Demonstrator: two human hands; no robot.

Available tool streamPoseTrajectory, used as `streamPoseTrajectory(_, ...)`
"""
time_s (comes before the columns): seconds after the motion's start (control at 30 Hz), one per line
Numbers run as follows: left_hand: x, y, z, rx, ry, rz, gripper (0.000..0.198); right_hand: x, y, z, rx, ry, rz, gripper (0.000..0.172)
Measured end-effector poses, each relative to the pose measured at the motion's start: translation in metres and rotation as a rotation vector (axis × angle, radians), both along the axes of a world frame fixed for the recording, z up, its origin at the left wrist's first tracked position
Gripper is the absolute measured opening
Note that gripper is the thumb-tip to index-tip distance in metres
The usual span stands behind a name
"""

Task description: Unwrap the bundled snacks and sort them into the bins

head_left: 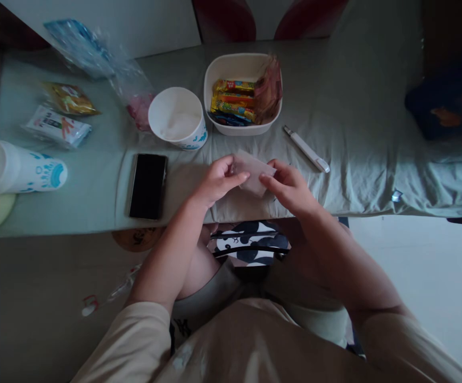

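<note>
I am looking down over a counter (354,159) that is lying under a wrinkled grey-green cloth, with the person sitting close against its near edge. At the far right a dark bundle (446,106) is resting on the cloth. Far left, a clear plastic bag (95,58) is sprawling toward the middle. A white tub (239,129) is sitting at the far centre, holding bright snack sticks (233,101) and a crumpled reddish wrapper (270,90). A white cup with blue print (19,169) is lying on its side at the left edge. Another paper cup (193,139) is standing upright just left of the tub.

A black phone (148,185) is lying face up near the front edge, left of the hands. Two sealed snack packets (57,126) are lying near the far left corner. A slim white pen-like tool (306,149) is lying at an angle to the right of the tub.

The left hand (217,183) and the right hand (290,189) are meeting just above the cloth in front of the tub. Both are pinching a small pale sachet (255,171) between thumb and fingertips, one on each side of it, with the remaining fingers curling loosely inward.
</note>
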State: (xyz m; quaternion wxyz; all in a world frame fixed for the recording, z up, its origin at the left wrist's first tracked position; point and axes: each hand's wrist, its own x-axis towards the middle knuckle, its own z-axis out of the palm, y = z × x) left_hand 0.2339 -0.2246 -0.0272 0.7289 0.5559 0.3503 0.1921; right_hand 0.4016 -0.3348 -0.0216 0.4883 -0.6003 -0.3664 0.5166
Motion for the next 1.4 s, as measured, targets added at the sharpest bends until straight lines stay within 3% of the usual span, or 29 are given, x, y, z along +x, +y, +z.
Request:
streamPoseTrajectory(0.3, -0.002, -0.001, 0.005, 0.044, -0.028, 0.033, 0.035, -0.005, -0.001, -0.004, 0.061, 0.021, 0.097, 0.044)
streamPoseTrajectory(0.67, 0.005, 0.0, -0.003, 0.076, -0.066, 0.115, 0.05, -0.006, 0.001, -0.003, -0.026, 0.054, 0.109, 0.051)
streamPoseTrajectory(0.9, 0.002, -0.001, 0.002, -0.11, 0.089, -0.108, 0.051, -0.004, 0.002, -0.004, -0.019, 0.083, -0.004, 0.043)
streamPoseTrajectory(1.2, 0.005, -0.002, 0.01, -0.21, -0.112, 0.051, 0.041, -0.006, 0.002, 0.002, 0.057, 0.325, -0.095, 0.041)
streamPoseTrajectory(1.33, 0.003, 0.001, 0.014, -0.274, -0.165, 0.048, 0.035, -0.006, 0.001, 0.004, 0.063, 0.413, -0.088, 0.025)
streamPoseTrajectory(1.4, 0.001, 0.003, 0.014, -0.279, -0.183, 0.024, 0.039, -0.005, 0.002, 0.003, 0.063, 0.424, -0.076, 0.026)
